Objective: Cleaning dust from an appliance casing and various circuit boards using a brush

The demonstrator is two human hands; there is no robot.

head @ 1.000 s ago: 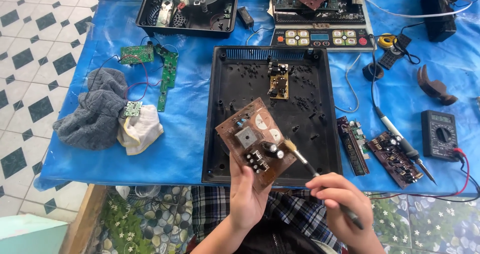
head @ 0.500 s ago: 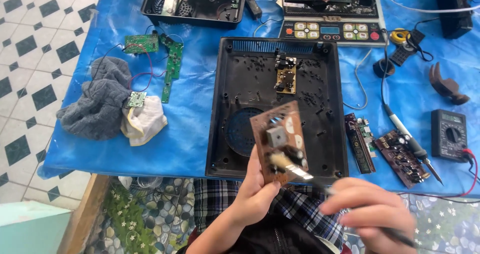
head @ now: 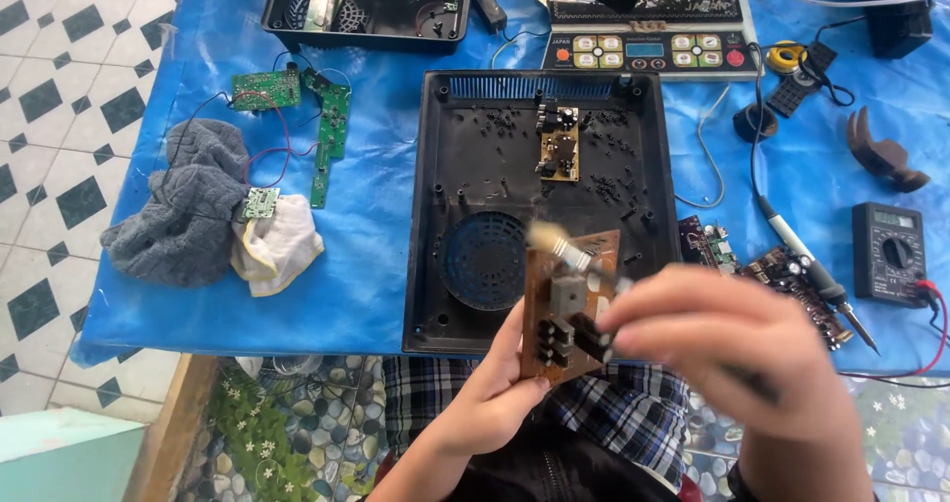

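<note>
Circuit board [head: 564, 309], brushed over the black tray [head: 435, 215].
We held it, light, stiff, fragile, by its six-o'clock edge in our left hand [head: 490, 393]; our right hand [head: 717, 339] gripped the brush [head: 559, 250].

A circuit board [head: 566, 309] is held over the near edge of an open casing [head: 539, 210] lying mid-table [head: 376, 235]. Cloths [head: 213, 215] and small boards [head: 297, 116] are placed to its left. A soldering iron [head: 807, 265] and multimeter [head: 891, 255] are laid to its right.

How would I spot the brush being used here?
Start at the big black plastic tray mid-table. At its near edge the left hand holds up a brown circuit board. The brush in the right hand crosses it: the only pale, bristly tip.
</note>
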